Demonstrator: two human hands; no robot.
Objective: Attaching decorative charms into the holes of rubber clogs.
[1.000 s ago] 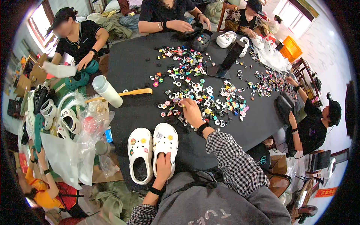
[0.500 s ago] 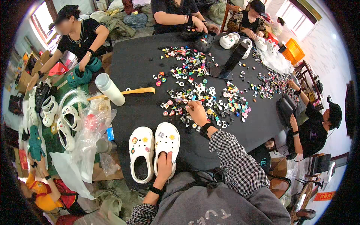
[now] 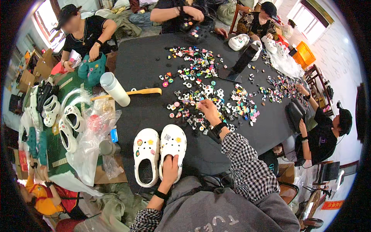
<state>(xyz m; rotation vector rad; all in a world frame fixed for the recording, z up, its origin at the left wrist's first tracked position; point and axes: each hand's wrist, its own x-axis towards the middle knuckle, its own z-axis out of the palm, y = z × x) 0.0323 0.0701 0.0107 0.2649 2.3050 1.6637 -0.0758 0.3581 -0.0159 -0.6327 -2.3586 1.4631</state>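
Observation:
Two white clogs stand side by side at the near edge of the black table, toes pointing away from me. My left hand reaches into the opening of the right-hand clog and grips it. Colourful shoe charms sit on the toes of both this one and the left-hand clog. Over the loose pile of small charms, my right hand has its thumb and fingers pinched together. Something small and pinkish shows at those fingertips, too small to make out.
A white tumbler and a wooden stick lie left of the pile. Beyond it a black phone stand rises. More white clogs and plastic bags occupy the green side table. Several people work around the table.
My right hand has shifted slightly right and away from me over the charms. The left hand stays in the clog. At upper left, a person has raised a green clog.

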